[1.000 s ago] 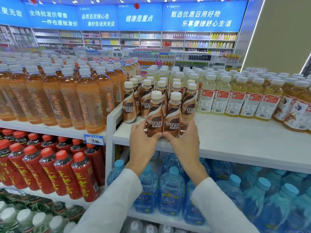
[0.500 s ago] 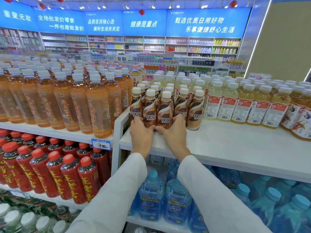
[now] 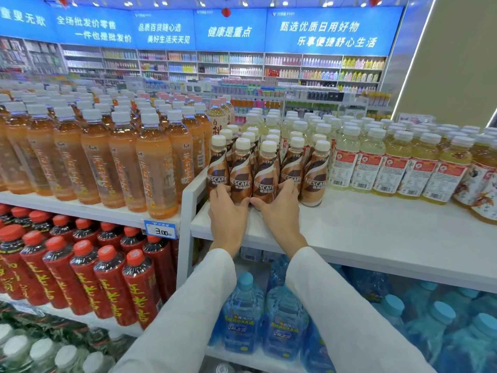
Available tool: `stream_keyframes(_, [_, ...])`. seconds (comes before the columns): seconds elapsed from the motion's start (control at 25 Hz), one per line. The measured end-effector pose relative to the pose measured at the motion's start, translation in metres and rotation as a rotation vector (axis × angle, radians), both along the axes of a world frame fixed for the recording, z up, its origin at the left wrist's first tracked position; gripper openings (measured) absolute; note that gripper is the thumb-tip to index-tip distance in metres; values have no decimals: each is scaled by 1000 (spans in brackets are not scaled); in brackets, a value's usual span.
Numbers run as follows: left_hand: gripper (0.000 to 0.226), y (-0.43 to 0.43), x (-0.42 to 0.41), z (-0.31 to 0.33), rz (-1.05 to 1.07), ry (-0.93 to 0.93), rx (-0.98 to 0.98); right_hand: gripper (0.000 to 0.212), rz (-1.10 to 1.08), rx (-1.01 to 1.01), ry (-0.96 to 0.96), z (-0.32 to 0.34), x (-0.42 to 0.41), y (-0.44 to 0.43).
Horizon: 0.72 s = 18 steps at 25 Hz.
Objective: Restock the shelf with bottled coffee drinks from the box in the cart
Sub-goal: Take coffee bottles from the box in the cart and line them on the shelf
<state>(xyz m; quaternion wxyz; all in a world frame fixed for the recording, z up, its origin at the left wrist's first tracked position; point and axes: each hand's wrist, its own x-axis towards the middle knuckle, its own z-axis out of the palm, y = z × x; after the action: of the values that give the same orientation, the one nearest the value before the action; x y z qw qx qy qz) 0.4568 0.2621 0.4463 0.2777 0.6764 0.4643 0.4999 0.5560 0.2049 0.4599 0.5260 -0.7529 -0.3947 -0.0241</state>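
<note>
Left hand [image 3: 228,219], right hand [image 3: 281,211], bottles [image 3: 265,168] beside divider [image 3: 189,200]

The white shelf [image 3: 376,232] carries a cluster of upright brown coffee bottles [image 3: 314,173] at its left end, just beside the raised side wall [image 3: 192,189]. Right of the coffee bottles, close against them, stand rows of pale yellow bottles [image 3: 368,162], with amber bottles [image 3: 484,184] farther right. Left of the coffee bottles, beyond the wall, orange tea bottles [image 3: 156,173] fill a neighbouring shelf board [image 3: 113,215].
</note>
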Motion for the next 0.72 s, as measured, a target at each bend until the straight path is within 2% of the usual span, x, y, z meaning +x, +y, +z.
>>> stream_keyframes(0.24, [49, -5, -7, 2, -35, 22, -19, 65, 29, -49, 37, -1, -3, -4])
stream_keyframes(0.36, [45, -14, -20, 2, -80, 18, 10, 56, 53, -42, 38, -5, -9, -17])
stream_keyframes(0.48, [39, -30, -45, -4, -93, 30, 27, 43, 89, -1, 73, -11, -23, -42])
stream_keyframes(0.72, [45, -78, -125, -42, -35, 17, 4, 34, 256, 67, 120, -37, -74, -111])
